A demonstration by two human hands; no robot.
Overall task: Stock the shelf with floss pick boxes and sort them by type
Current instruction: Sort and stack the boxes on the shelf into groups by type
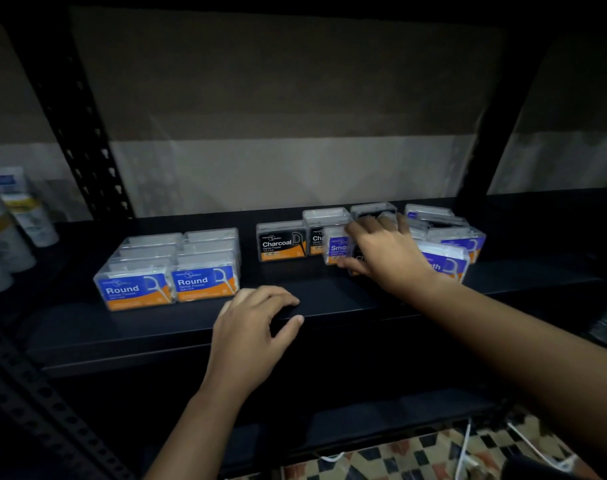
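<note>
Two rows of blue-and-orange Round boxes (170, 271) stand at the shelf's left. Two black Charcoal boxes (282, 241) stand side by side in the middle. My right hand (388, 251) reaches over the right-hand group, fingers and thumb curled round a black Charcoal box (359, 258) mostly hidden under the palm. A purple Smooth box (337, 247) sits right against its left side, touching my fingertips. More purple Smooth boxes (447, 261) lie jumbled to the right with another black box (373, 209) behind. My left hand (257, 327) rests loosely curled on the shelf's front edge, holding nothing.
The black metal shelf (330, 299) has a perforated upright (83, 133) at the back left. Bottles and tubes (11, 230) stand beyond it on the far left. A patterned floor with white cables (468, 452) shows below right.
</note>
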